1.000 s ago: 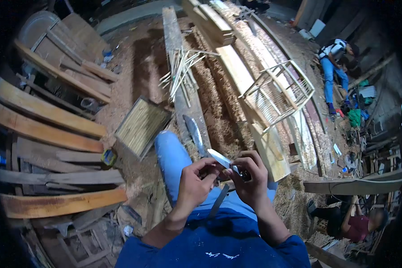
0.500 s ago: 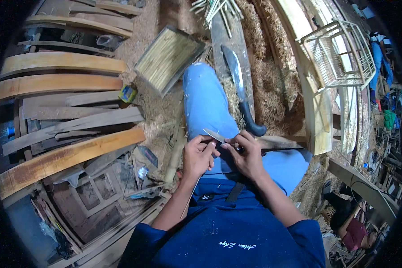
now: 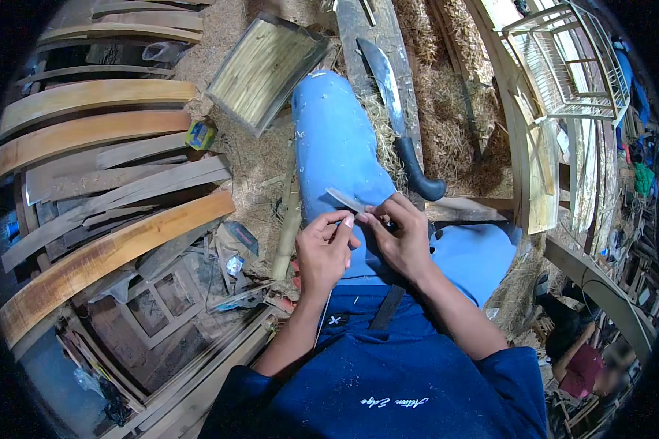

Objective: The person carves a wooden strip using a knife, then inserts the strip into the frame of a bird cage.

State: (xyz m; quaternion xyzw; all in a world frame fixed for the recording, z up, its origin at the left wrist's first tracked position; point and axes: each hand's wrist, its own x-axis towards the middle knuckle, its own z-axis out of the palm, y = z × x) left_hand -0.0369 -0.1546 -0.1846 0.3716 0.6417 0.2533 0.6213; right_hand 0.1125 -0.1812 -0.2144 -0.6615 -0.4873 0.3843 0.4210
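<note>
A small knife [image 3: 345,200] sits in my right hand [image 3: 401,235], closed round its handle, with the blade pointing up and left above my blue-clad lap. Close beside it, my left hand [image 3: 324,252] pinches a thin pale strip [image 3: 323,314] of wood or bamboo. The strip trails down along my left forearm. Finger and thumb of the left hand meet the knife's lower blade, and the exact contact is hidden. Past my right hand lies a large machete [image 3: 388,84] with a black hooked handle, resting on a plank beside my leg.
Curved wooden planks [image 3: 102,95] are stacked on the left. A shallow wooden tray [image 3: 271,69] stands ahead on the shavings. At the upper right, a slatted cage-like frame [image 3: 564,66] rests on long boards. Another person [image 3: 582,366] is at the lower right.
The view has shifted, so the tray and machete appear higher and most of the stick bundle has left the top. The knife remains in my right hand, the strip in my left.
</note>
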